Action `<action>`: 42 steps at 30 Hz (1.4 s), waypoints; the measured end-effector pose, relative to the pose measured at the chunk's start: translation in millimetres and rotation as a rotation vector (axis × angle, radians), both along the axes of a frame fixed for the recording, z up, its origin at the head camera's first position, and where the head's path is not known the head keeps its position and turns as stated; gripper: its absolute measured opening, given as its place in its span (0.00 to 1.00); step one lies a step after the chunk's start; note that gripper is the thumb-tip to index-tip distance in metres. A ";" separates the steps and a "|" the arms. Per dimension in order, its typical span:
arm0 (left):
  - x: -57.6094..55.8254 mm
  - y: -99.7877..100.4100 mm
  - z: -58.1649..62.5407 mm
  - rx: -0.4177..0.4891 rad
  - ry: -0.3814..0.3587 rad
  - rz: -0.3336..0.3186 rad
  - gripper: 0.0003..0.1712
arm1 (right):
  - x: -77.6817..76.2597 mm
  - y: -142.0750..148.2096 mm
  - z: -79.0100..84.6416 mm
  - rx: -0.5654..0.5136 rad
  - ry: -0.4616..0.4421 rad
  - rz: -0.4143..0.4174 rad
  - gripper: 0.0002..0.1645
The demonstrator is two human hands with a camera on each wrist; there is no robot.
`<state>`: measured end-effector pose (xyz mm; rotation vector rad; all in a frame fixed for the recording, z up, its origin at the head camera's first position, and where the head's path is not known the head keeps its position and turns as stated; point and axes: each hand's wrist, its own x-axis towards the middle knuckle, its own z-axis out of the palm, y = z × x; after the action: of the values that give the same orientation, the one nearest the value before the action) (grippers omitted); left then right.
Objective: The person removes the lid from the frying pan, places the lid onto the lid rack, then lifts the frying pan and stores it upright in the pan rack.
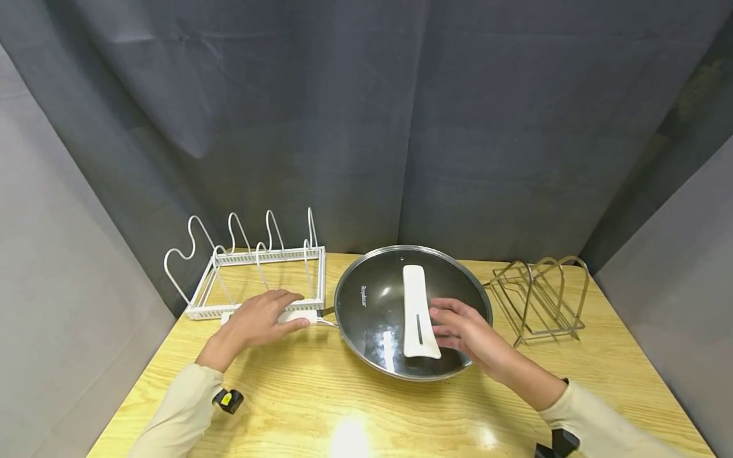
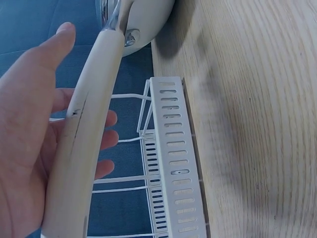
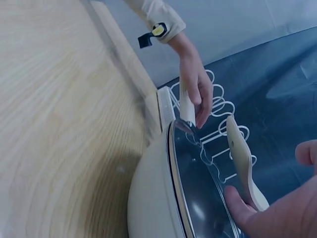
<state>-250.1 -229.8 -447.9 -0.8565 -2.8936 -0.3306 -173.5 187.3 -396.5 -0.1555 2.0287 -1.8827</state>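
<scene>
Apparently pre-grasp, left hand [image 1: 260, 321] and right hand [image 1: 465, 331] sit loose-fingered at lower-left pan handle [image 1: 305, 317] and lower-centre lid handle [image 1: 415, 299], requiring closure.

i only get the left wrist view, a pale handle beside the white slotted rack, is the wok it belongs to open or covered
Observer: Covered: a glass lid sits over the wok.
Operator: ok, what's nearest the top of that lid
Observer: The right grip, close beside the lid's upright white handle; I can't tell whether they touch.
Operator: and is there anything on the wok's far side, away from the white rack
Observer: Yes, a bronze-coloured wire rack stands there, to the person's right.
</scene>
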 end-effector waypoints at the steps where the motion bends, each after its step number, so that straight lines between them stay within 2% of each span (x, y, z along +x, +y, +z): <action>1: -0.3 0.1 0.2 0.001 0.002 -0.003 0.42 | 0.0 -0.8 -0.1 -0.010 -0.011 -0.011 0.41; 11: 0.5 0.3 1.3 -0.003 0.007 -0.019 0.35 | 0.9 -9.8 -4.4 -0.218 -0.098 -0.044 0.34; 19: -0.6 -0.3 1.4 -0.009 0.008 -0.035 0.27 | -2.7 -16.1 -7.5 -0.280 -0.150 -0.072 0.20; 23: -0.7 -1.2 1.9 -0.010 -0.010 -0.031 0.25 | -4.1 -18.2 -9.7 -0.300 -0.159 -0.072 0.16; 30: -1.5 -2.0 1.3 0.013 -0.040 -0.044 0.24 | -3.4 -22.6 -13.4 -0.346 -0.190 -0.059 0.16; 37: -1.3 -0.9 1.6 0.015 -0.089 -0.024 0.25 | -2.8 -28.4 -16.3 -0.406 -0.250 -0.025 0.28; 42: -1.1 0.0 1.6 0.018 -0.110 -0.014 0.25 | -2.5 -32.3 -19.7 -0.415 -0.254 -0.013 0.23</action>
<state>-251.1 -229.8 -446.3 -0.8825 -2.9811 -0.4177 -176.0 154.9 -416.3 -0.0077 1.4632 -2.1847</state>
